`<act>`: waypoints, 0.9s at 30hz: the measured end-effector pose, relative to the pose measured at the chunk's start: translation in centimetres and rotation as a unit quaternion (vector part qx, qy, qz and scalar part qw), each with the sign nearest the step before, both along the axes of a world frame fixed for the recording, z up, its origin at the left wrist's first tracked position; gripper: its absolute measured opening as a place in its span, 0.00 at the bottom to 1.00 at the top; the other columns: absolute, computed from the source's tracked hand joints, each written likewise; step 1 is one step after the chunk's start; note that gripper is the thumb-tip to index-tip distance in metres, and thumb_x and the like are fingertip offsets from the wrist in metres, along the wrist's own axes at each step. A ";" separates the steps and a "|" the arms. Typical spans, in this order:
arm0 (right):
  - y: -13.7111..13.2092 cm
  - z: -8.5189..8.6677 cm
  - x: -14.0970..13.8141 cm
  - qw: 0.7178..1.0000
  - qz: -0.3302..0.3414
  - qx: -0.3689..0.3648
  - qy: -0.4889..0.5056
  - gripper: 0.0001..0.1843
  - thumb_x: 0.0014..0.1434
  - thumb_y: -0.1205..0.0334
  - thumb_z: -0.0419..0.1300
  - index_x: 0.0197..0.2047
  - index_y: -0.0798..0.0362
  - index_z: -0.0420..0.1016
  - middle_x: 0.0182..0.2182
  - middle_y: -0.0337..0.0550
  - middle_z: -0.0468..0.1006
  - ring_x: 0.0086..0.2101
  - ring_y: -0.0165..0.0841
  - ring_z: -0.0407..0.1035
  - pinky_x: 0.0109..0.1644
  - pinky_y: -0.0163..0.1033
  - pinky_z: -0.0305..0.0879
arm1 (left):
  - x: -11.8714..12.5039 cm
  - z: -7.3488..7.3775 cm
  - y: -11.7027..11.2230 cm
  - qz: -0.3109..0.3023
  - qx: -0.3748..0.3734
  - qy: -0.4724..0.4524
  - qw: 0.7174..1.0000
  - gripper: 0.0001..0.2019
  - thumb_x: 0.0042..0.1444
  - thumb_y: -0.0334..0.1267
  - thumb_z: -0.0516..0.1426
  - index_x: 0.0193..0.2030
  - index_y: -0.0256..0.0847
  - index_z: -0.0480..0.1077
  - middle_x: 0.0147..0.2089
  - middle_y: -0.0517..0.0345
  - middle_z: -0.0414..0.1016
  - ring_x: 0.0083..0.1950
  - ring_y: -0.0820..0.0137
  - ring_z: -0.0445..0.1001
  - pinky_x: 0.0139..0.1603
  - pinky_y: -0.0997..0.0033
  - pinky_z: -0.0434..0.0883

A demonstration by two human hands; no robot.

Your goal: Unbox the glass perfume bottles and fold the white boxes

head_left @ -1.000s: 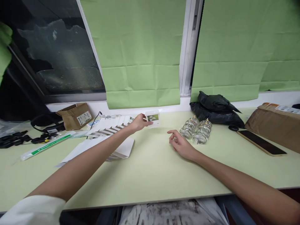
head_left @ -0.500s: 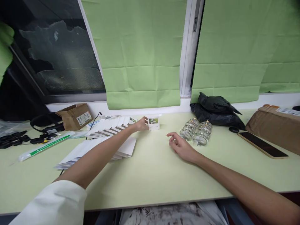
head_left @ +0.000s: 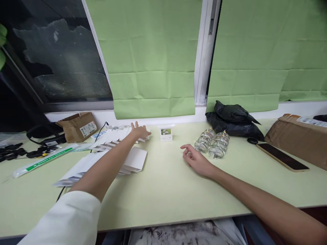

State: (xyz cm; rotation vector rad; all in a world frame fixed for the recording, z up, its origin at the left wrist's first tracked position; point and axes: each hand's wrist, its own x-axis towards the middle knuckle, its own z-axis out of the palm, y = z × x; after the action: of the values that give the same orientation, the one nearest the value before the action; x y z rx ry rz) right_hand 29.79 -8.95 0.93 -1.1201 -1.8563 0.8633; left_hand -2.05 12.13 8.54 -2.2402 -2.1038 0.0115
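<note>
Left hand (head_left: 139, 131), fingers spread, over white card boxes (head_left: 111, 135); right hand (head_left: 196, 161), fingers loosely curled, near shiny clear ridged ornaments (head_left: 219, 145)

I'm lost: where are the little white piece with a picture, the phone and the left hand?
White piece with a picture (head_left: 166, 134): head view, front face.
Phone (head_left: 282, 157): head view, dark screen.
Left hand (head_left: 139, 131): head view, back of the hand.

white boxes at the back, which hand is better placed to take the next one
Probably the left: the left hand is right at the white boxes, while the right hand is farther away, beside the clear shiny items.
</note>
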 end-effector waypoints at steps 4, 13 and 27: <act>0.0 0.0 0.0 1.000 0.000 -0.001 0.000 0.18 0.69 0.54 0.54 0.60 0.44 0.64 0.40 0.37 0.72 0.28 0.29 0.64 0.32 0.37 0.61 | 1.4 -1.1 -0.1 -0.014 -0.021 0.013 1.000 0.38 0.58 0.60 0.56 0.68 0.36 0.67 0.68 0.31 0.70 0.79 0.32 0.41 0.72 0.30 0.32; 0.2 -0.3 0.0 1.000 -0.001 0.001 -0.004 0.18 0.69 0.54 0.54 0.61 0.44 0.64 0.40 0.37 0.72 0.27 0.28 0.64 0.32 0.37 0.60 | 4.4 -1.9 0.3 0.024 -0.016 -0.060 0.998 0.35 0.65 0.58 0.51 0.69 0.34 0.60 0.70 0.25 0.63 0.68 0.40 0.68 0.63 0.46 0.65; 0.1 -0.1 0.1 1.000 0.001 -0.008 -0.003 0.17 0.70 0.54 0.54 0.60 0.43 0.64 0.40 0.37 0.71 0.27 0.28 0.63 0.31 0.37 0.60 | 4.6 -0.3 -0.1 0.104 0.023 -0.192 0.975 0.45 0.49 0.56 0.67 0.67 0.31 0.57 0.59 0.24 0.75 0.61 0.41 0.75 0.54 0.55 0.73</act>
State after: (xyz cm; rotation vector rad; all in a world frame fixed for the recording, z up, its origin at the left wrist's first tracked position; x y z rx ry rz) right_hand 29.87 -8.89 0.87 -1.1326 -1.8593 0.8773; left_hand 2.54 11.99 8.27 -2.1197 -2.4877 -0.4932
